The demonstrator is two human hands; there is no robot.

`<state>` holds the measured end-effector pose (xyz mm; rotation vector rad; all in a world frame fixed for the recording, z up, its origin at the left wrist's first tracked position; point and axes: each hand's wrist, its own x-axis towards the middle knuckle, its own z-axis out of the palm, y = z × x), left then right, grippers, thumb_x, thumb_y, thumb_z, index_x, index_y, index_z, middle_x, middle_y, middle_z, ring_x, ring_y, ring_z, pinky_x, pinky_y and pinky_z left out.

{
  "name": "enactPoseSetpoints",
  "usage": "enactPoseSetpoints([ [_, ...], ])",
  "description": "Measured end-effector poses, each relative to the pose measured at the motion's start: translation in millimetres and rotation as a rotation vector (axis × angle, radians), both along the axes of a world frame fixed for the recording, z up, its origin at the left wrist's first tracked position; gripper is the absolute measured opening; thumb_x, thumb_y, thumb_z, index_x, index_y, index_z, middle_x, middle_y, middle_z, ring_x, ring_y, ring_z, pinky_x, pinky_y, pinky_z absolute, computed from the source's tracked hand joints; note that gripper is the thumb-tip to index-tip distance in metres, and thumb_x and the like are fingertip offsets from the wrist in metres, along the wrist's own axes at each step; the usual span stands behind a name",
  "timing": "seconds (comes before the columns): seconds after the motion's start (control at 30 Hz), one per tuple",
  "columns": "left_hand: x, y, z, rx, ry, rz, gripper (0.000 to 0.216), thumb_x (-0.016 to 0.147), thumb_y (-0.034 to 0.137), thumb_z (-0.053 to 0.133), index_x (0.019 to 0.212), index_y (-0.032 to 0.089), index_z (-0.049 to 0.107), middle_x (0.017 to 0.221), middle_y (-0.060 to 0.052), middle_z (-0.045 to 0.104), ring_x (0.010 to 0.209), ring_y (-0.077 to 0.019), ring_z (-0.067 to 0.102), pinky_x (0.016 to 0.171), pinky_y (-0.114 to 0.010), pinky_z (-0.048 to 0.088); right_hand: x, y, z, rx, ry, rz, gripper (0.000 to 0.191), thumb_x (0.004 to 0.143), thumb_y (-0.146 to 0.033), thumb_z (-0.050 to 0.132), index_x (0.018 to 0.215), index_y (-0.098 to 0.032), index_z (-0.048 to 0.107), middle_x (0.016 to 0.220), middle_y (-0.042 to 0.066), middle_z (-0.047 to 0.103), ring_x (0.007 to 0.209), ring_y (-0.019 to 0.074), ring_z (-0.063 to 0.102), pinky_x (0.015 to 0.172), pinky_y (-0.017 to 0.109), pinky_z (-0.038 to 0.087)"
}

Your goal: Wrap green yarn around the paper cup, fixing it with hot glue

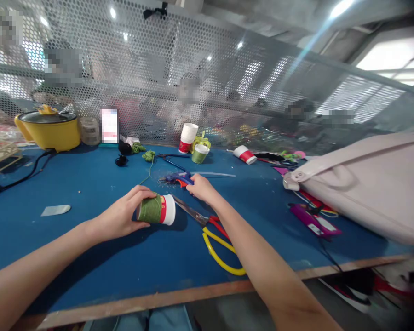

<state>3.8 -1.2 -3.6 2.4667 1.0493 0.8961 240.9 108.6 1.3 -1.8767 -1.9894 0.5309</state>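
Observation:
My left hand (136, 209) is wrapped round a paper cup (152, 210) lying tilted on its side, its white rim facing right. Green yarn covers much of the cup, leaving a red printed band and the white part bare. A strand runs up from it to a small ball of green yarn (148, 156). My right hand (200, 187) grips the handle of a blue glue gun (177, 178) with an orange trigger, its nozzle pointing left; a clear glue stick (214, 174) extends behind it. Large scissors (207, 225) with red and yellow handles lie under my right forearm.
At the back stand stacked paper cups (188, 138), a green-wrapped cup (200, 154) and a yellow pot (51, 131). Another cup (244, 155) lies tipped. A pale bag (362, 184) and a purple pouch (313, 220) occupy the right. A perforated metal screen (152, 73) borders the table's far side.

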Motion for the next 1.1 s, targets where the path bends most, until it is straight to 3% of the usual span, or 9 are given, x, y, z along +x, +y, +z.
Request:
enactPoseSetpoints([
  [0.07,-2,2,0.7,0.001,-0.03,0.033,0.049,0.072,0.021,0.063,0.114,0.021,0.039,0.114,-0.01,0.046,0.107,-0.0256,0.047,0.091,-0.043,0.043,0,-5,4.1,-0.02,0.103,0.008,0.023,0.068,-0.016,0.054,0.09,-0.013,0.055,0.059,0.003,0.06,0.05,0.0133,0.053,0.047,0.022,0.038],
  [0.2,-5,8,-0.3,-0.114,-0.131,0.078,0.047,0.072,0.028,0.064,0.112,0.021,0.041,0.111,-0.009,0.046,0.103,-0.0247,0.05,0.082,-0.041,0.049,-3,-17,20.2,-0.049,0.335,0.048,0.006,0.071,-0.014,0.047,0.072,-0.015,0.053,0.054,-0.001,0.052,0.048,0.009,0.048,0.045,0.02,0.037],
  [0.33,-5,9,-3.1,-0.319,-0.294,0.047,0.053,0.069,0.028,0.066,0.113,0.021,0.039,0.111,-0.008,0.047,0.099,-0.0226,0.053,0.081,-0.04,0.049,-3,-25,31.6,-0.165,0.715,0.037,0.008,0.071,-0.014,0.05,0.064,-0.014,0.052,0.058,-0.001,0.051,0.05,0.007,0.047,0.045,0.018,0.037],
  [0.53,-1,6,-0.8,-0.478,-0.419,0.014,0.051,0.069,0.024,0.064,0.111,0.02,0.036,0.107,-0.007,0.053,0.091,-0.0195,0.057,0.083,-0.04,0.047,-3,-33,34.0,-0.246,0.907,0.126,0.016,0.066,-0.028,0.063,0.069,-0.015,0.054,0.059,-0.001,0.054,0.051,0.0077,0.05,0.047,0.02,0.042],
  [0.7,-1,6,0.2,-0.447,-0.42,0.058,0.048,0.068,0.02,0.061,0.11,0.019,0.037,0.096,-0.004,0.054,0.08,-0.0168,0.058,0.075,-0.035,0.049,-5,-47,43.4,-0.271,0.873,0.303,0.019,0.066,-0.028,0.061,0.072,-0.011,0.061,0.054,0.001,0.057,0.045,0.0072,0.049,0.042,0.02,0.038],
  [0.83,-1,8,0.2,-0.455,-0.444,0.109,0.05,0.065,0.02,0.063,0.108,0.019,0.038,0.094,-0.004,0.055,0.077,-0.0168,0.058,0.071,-0.034,0.05,-6,-58,47.4,-0.188,0.762,0.392,0.019,0.069,-0.029,0.059,0.075,-0.01,0.06,0.051,-0.001,0.055,0.039,0.0057,0.042,0.039,0.02,0.034],
  [1.1,-7,16,-2.0,-0.483,-0.553,0.163,0.055,0.062,0.03,0.068,0.107,0.02,0.039,0.099,-0.005,0.056,0.082,-0.0194,0.06,0.076,-0.038,0.049,-12,-73,52.5,-0.06,0.495,0.344,0.022,0.07,-0.036,0.06,0.067,-0.015,0.055,0.045,-0.004,0.049,0.036,0.0062,0.041,0.04,0.021,0.036],
])
